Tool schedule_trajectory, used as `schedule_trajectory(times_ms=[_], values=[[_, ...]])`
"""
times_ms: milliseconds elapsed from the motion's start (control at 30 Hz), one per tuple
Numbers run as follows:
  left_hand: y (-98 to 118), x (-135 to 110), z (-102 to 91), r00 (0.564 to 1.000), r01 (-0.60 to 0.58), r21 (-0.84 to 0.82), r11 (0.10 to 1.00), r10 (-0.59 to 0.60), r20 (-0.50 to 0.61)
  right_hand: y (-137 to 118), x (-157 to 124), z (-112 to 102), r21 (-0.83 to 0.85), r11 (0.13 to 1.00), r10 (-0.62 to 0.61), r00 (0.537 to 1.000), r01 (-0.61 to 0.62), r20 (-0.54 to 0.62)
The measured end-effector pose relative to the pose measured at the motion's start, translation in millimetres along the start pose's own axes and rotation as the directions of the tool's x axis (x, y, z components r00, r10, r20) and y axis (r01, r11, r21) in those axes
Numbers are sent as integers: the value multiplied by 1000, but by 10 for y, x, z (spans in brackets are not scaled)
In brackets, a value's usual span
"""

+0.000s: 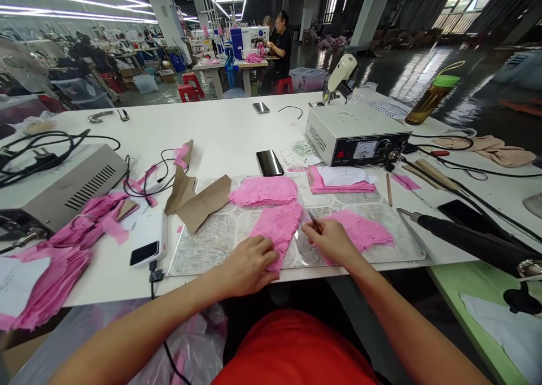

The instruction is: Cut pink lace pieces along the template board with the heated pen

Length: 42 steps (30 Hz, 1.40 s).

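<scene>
My left hand [249,262] rests on the near end of a pink lace piece [279,224], its fingers lying loosely over the fabric. In my right hand [329,239] is a slim dark pointed tool [313,220], pinched between thumb and fingers; its exact kind is unclear. The tool's tip points away from me, just right of the lace piece. Partly under my right hand and wrist lies another pink piece [364,230]. A third pink piece [265,191] is spread farther back. All three lie on a clear, patterned mat [207,244].
A pink stack with a paper [317,186] and a grey control box [355,136] stand behind the mat. Brown card [205,204] and a white power bank [149,235] lie left. A black handpiece [466,238] juts in from the right. A phone [270,163] lies ahead.
</scene>
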<state>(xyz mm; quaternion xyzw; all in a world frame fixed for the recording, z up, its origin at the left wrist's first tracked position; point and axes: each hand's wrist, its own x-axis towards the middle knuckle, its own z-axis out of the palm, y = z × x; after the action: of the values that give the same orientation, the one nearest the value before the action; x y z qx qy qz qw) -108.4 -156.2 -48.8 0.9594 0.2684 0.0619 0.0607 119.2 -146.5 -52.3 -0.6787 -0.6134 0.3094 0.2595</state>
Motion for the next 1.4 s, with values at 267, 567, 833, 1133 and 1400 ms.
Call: schedule_trajectory(times_ms=[267, 567, 833, 1133, 1400], values=[[-100, 73, -31, 972, 224, -324, 919, -234, 9, -40, -420, 254, 246, 966, 17, 964, -84, 265], [-294, 77, -43, 907, 389, -766, 512, -359, 220, -296, -364, 475, 419, 894, 68, 974, -156, 218], [-124, 125, -232, 886, 442, -635, 633, -419, 199, -308, -262, 547, 460, 881, 39, 985, -113, 168], [-108, 186, -171, 869, 486, -458, 744, -467, 163, -242, -198, 525, 488, 869, -34, 974, -82, 223], [-154, 207, -178, 863, 491, -501, 713, -475, 171, -210, -167, 573, 348, 934, -135, 984, 87, 117]])
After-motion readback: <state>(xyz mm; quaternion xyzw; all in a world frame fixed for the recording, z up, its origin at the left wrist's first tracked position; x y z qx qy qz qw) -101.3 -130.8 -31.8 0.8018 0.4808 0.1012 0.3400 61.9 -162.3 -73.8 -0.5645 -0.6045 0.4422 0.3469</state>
